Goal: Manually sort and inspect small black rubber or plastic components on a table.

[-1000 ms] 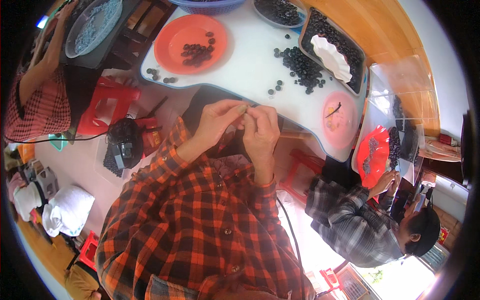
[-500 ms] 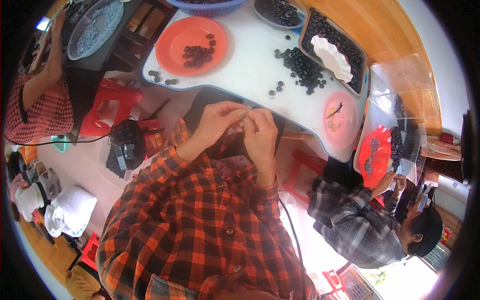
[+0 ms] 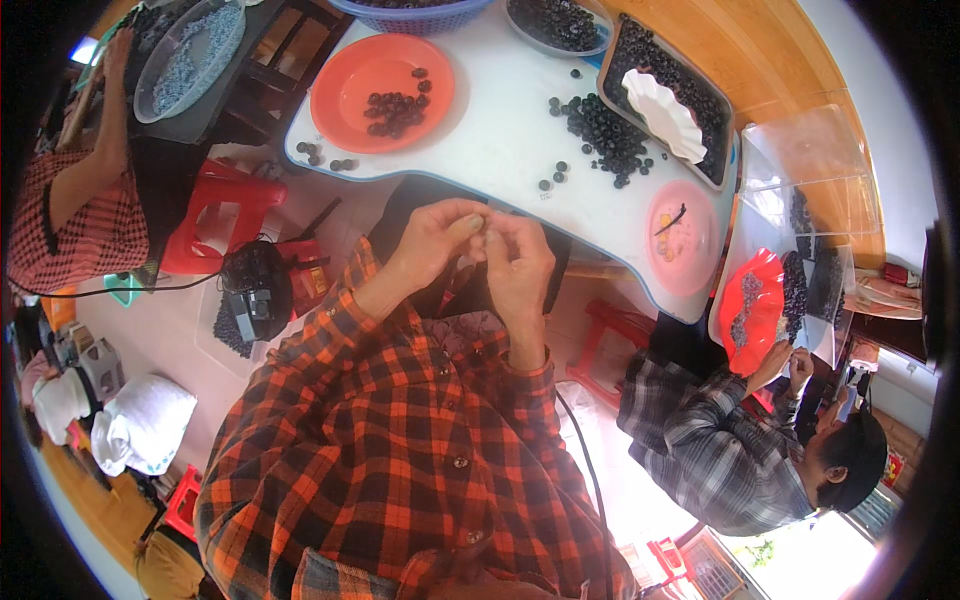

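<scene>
My left hand (image 3: 437,243) and my right hand (image 3: 522,264) meet just off the near edge of the white table (image 3: 480,120). Thumbs and fingers of both are pinched together, fingertip to fingertip. Whatever sits between them is hidden or too small to make out. Beyond my left hand, an orange plate (image 3: 340,90) holds several small black round pieces (image 3: 395,115). More of these pieces lie loose near the table's left edge. Past my right hand, a larger heap of black round pieces (image 3: 605,135) spreads over the tabletop.
At the back stand a blue basket (image 3: 405,17), a clear bowl (image 3: 560,25) and a metal tray (image 3: 720,172) with a white scalloped dish (image 3: 660,115). A pink plate (image 3: 690,265) lies at right. Co-workers (image 3: 730,450) sit on both sides. Red stools (image 3: 225,215) flank me.
Both hands stay pinched in nearly the same place. The right fingers have shifted slightly left and curled closer against the left fingertips.
</scene>
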`<state>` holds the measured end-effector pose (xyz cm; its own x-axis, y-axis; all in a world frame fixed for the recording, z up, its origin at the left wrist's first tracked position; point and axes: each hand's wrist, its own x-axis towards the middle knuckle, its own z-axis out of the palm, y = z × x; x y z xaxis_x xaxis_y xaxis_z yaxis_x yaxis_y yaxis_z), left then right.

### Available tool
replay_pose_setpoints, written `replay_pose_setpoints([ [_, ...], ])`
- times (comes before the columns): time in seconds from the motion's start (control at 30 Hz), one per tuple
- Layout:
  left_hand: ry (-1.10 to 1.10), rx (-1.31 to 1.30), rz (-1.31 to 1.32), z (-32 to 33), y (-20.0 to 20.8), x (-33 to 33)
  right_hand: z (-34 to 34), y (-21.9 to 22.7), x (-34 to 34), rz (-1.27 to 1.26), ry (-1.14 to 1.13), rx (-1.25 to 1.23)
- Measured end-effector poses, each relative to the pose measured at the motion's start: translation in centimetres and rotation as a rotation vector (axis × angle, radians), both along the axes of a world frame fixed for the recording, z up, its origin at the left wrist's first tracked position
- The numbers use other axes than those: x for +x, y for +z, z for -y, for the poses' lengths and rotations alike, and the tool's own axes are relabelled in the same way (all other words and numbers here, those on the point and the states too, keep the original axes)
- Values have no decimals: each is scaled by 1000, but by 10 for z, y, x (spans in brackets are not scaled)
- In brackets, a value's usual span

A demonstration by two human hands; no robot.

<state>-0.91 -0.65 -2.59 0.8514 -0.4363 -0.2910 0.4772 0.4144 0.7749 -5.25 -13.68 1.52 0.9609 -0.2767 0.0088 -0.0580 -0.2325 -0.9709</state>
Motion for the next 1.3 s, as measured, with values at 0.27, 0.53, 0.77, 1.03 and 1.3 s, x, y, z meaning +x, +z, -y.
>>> replay_pose_setpoints([
  [0.27,-1,-224,-170,0,-3,3,3,-4,1,193,-22,59],
  [0.53,59,-353,-134,-2,0,2,-1,-8,2,229,-31,60],
  [0.77,119,-115,-50,-7,19,15,2,-9,1,193,-89,25],
  [1.03,615,1013,962,-40,26,67,27,-16,11,287,-191,-464],
  [1.3,524,1431,1019,-52,18,93,46,-32,18,214,-251,-621],
])
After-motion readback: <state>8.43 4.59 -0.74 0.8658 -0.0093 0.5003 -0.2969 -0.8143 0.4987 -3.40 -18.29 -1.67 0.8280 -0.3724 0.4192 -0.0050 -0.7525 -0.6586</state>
